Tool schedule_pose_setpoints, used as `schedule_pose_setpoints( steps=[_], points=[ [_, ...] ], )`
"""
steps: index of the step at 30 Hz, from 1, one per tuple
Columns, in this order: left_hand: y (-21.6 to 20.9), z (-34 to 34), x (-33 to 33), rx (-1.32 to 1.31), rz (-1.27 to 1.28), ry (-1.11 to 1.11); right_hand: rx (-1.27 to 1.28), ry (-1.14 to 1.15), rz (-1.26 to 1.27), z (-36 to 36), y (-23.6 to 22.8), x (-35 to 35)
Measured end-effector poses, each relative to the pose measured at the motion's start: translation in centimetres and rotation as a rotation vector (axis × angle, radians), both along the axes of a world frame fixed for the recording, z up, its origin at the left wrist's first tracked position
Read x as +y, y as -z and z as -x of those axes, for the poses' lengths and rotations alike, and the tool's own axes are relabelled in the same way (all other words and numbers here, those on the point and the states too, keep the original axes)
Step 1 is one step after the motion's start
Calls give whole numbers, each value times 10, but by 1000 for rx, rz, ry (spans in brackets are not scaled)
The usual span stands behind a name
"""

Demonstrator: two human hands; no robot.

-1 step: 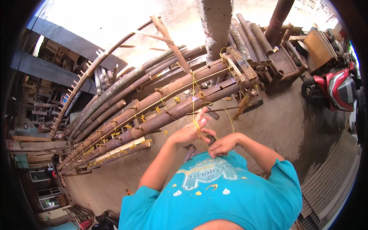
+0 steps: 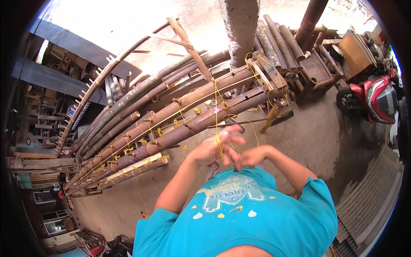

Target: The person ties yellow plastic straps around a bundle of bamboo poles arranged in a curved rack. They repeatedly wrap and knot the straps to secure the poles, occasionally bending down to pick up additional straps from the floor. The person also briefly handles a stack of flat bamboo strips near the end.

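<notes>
Yellow string (image 2: pixel 216 113) drops from the bamboo frame's upper pole to my left hand (image 2: pixel 209 149). It loops round that hand's fingers, with the thumb against it and some fingers stretched out and blurred. Close on the right, my right hand (image 2: pixel 251 157) is bent in front of my shirt, its fingertips smeared by motion. A second length of the string curves down from the lower pole to this hand. A small dark thing shows under the right fingertips, too blurred to name. The bamboo frame (image 2: pixel 192 127) has long brown poles with pegs and several yellow string ties.
Further bamboo poles (image 2: pixel 124 104) lie behind the frame, beside a curved pegged piece (image 2: pixel 92 89). A concrete pillar (image 2: pixel 240 30) rises behind. Right of it are stacked bamboo tubes (image 2: pixel 291 47), a red motorbike (image 2: pixel 376 100) and corrugated sheets (image 2: pixel 370 197). Concrete floor (image 2: pixel 314 137) lies between.
The fingers of both hands have shifted and blurred. My right hand has moved slightly up, and the string between the hands has changed its curve. The bamboo frame has not moved.
</notes>
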State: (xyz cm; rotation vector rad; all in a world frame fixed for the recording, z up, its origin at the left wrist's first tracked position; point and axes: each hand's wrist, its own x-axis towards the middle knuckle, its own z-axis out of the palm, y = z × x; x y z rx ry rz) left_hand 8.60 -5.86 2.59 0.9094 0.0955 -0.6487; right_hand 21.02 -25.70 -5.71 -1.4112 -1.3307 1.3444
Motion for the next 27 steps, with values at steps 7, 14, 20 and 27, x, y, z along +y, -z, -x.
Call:
schedule_pose_setpoints(
  steps=[7, 14, 20, 27],
  points=[
    [44, 17, 11, -272, -1015, -28, 86, 206, 103, -24, -31, -5],
    [14, 15, 6, 39, -643, 52, 301, 69, 126, -17, -52, 1],
    [20, 5, 28, 122, 20, 185, 58, 53, 251, -12, -35, 1],
    [1, -2, 4, -34, -80, -142, 233, 183, 165, -9, -30, 2]
  ],
)
